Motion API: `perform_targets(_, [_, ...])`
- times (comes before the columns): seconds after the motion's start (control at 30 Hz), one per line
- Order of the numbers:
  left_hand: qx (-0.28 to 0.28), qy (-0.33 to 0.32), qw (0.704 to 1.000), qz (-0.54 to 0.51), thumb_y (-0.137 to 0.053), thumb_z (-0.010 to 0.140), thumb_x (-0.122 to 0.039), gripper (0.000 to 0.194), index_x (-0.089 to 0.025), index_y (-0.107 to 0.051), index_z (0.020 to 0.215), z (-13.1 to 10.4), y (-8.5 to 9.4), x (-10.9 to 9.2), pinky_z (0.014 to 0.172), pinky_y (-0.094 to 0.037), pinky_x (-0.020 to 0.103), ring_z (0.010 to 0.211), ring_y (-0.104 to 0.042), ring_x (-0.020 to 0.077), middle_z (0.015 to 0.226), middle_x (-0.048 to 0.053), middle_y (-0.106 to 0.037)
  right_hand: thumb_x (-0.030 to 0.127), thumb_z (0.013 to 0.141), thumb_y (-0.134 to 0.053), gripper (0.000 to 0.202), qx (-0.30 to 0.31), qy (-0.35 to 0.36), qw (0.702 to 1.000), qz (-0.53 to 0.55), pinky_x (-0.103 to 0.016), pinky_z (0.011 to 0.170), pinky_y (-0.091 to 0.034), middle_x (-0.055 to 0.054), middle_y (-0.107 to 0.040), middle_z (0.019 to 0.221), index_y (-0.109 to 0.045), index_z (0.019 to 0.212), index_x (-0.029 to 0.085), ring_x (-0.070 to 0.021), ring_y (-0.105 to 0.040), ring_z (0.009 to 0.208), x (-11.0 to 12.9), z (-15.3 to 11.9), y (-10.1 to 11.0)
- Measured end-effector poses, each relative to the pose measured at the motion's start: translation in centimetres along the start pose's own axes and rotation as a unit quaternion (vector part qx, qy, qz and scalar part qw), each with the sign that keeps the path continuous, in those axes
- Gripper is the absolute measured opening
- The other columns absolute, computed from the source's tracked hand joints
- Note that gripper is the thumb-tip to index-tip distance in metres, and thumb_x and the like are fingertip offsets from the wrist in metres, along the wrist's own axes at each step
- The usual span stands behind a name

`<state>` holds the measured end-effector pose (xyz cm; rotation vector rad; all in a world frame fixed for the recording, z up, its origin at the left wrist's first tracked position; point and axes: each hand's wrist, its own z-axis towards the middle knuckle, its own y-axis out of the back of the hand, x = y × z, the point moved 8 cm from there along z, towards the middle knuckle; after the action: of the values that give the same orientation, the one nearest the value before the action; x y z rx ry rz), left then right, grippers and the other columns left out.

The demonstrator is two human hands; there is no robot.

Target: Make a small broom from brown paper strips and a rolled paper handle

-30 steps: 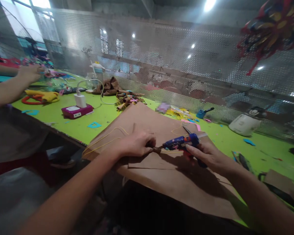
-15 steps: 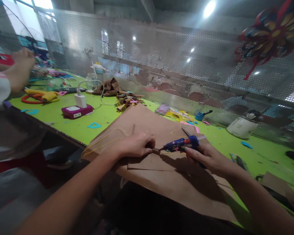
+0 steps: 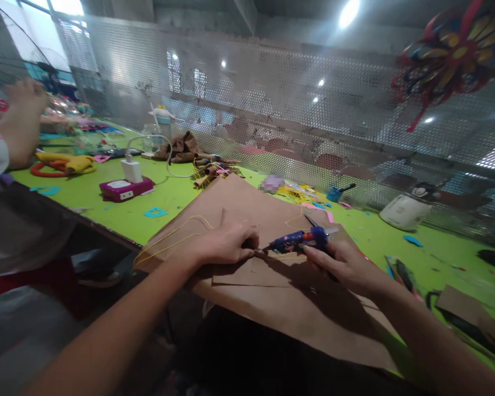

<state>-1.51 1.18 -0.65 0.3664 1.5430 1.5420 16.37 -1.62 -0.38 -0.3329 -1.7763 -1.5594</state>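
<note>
My right hand [image 3: 348,267] is wrapped round a dark blue hot glue gun [image 3: 295,242], its nozzle pointing left. The nozzle tip is at a small brown piece [image 3: 261,253], which my left hand [image 3: 229,242] pinches between thumb and forefinger; its exact kind is too small to tell. Beneath both hands lies a large sheet of brown paper [image 3: 243,201] with a smaller folded brown sheet [image 3: 247,278] on it. A thin yellow string [image 3: 169,241] loops out to the left of my left hand, and more string runs under the gun.
On the green table [image 3: 124,220] stand a purple power socket [image 3: 126,188] with a white charger and a white container [image 3: 406,212]. Brown paper rolls [image 3: 210,170] lie at the back. Scissors [image 3: 309,220] lie beyond the gun. Another person's hand [image 3: 27,110] is at far left.
The glue gun has moved slightly left and its nozzle has come down onto the small brown piece. My left hand keeps its pinch. The view has shifted a little.
</note>
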Motion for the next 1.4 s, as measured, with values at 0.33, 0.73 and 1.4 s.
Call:
perform_targets(0.33, [-0.006, -0.002, 1.000, 0.000, -0.054, 0.082, -0.024, 0.010, -0.017, -0.061, 0.086, -0.1, 0.0, 0.1, 0.073, -0.042, 0.025, 0.083, -0.053, 0.0156, 0.090, 0.004, -0.059, 0.056, 0.087, -0.043, 0.042, 0.010, 0.035, 0.998, -0.047, -0.026, 0.051, -0.034, 0.000, -0.048, 0.062, -0.052, 0.072, 0.018, -0.0118, -0.041, 0.056, 0.6, -0.2, 0.7])
perform_targets(0.73, [-0.001, 0.001, 1.000, -0.002, -0.055, 0.081, -0.023, 0.010, -0.017, -0.061, 0.086, 0.0, 0.0, 0.0, 0.072, -0.042, 0.025, 0.083, -0.053, 0.0156, 0.089, 0.004, -0.059, 0.053, 0.088, -0.043, 0.038, -0.006, 0.027, 1.000, -0.011, -0.025, 0.048, -0.032, 0.000, -0.049, 0.063, -0.053, 0.078, 0.018, -0.0113, -0.041, 0.054, 0.9, -0.1, 0.2])
perform_targets(1.4, [0.003, -0.001, 1.000, -0.012, -0.054, 0.082, -0.022, 0.009, -0.018, -0.061, 0.085, 0.1, 0.0, -0.2, 0.070, -0.041, 0.024, 0.082, -0.053, 0.0151, 0.088, 0.003, -0.059, 0.058, 0.086, -0.043, 0.044, -0.009, 0.014, 0.999, -0.031, -0.026, 0.050, -0.034, -0.002, -0.052, 0.063, -0.054, 0.074, 0.017, -0.0128, -0.044, 0.056, 0.4, -0.5, 1.2])
